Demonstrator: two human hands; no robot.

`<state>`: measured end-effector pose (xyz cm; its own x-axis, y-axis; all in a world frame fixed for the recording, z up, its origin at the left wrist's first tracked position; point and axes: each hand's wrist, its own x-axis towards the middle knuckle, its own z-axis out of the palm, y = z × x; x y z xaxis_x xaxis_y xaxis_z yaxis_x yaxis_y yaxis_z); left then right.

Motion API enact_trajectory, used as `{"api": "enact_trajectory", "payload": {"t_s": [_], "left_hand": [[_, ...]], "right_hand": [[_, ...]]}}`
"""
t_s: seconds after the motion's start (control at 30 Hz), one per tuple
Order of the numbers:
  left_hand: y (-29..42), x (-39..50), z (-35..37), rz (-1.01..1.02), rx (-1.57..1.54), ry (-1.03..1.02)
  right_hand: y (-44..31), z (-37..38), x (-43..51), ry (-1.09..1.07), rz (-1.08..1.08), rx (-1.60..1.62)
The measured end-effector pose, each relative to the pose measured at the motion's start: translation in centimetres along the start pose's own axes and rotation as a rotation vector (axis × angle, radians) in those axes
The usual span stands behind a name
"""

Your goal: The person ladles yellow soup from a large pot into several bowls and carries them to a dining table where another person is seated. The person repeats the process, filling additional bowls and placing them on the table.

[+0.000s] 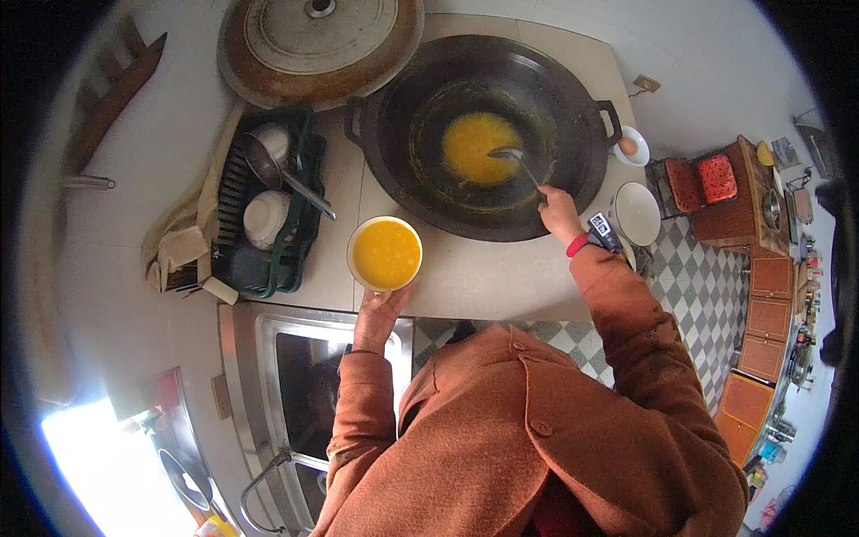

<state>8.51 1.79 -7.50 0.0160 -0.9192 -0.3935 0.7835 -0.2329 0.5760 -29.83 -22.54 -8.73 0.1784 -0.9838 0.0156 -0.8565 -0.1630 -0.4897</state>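
Note:
My left hand [380, 315] holds a white bowl [351, 268] of yellow-orange liquid that looks like beaten egg [386, 254], near the counter's front edge. Before me is a large black iron wok [429, 201] with yellow liquid [478, 144] pooled at its bottom. With my right hand [559, 211] over the wok's front right rim, I grip the handle of a metal spoon or ladle [511, 152]; its head dips into the right part of the pool. A red band and a dark strapped device are on my right wrist.
Left of the wok, a dark green dish rack [305, 221] holds white bowls and a metal ladle [302, 188]. A large lid [315, 40] stands behind it. At right are a small bowl [639, 156] with an egg [628, 145] and a white bowl [637, 213]. A metal sink [268, 362] lies front left.

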Motion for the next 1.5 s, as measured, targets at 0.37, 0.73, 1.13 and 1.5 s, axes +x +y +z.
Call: {"api": "enact_trajectory", "payload": {"t_s": [0.37, 0.73, 1.13, 1.5], "left_hand": [[-0.2, 1.0, -3.6, -0.051, -0.155, -0.157], [0.6, 0.6, -2.8, -0.038, -0.071, 0.009], [2.3, 1.4, -1.2, -0.087, 0.044, 0.052], [2.5, -0.5, -0.8, -0.063, 0.187, 0.076]], "right_hand": [[-2.3, 5.6, -0.8, 0.046, 0.122, -0.031], [1.0, 3.6, 1.2, 0.033, 0.148, 0.229], [2.9, 0.7, 6.5, -0.142, 0.700, 1.107], [7.3, 4.6, 10.6, -0.173, 0.617, 1.014]]}}
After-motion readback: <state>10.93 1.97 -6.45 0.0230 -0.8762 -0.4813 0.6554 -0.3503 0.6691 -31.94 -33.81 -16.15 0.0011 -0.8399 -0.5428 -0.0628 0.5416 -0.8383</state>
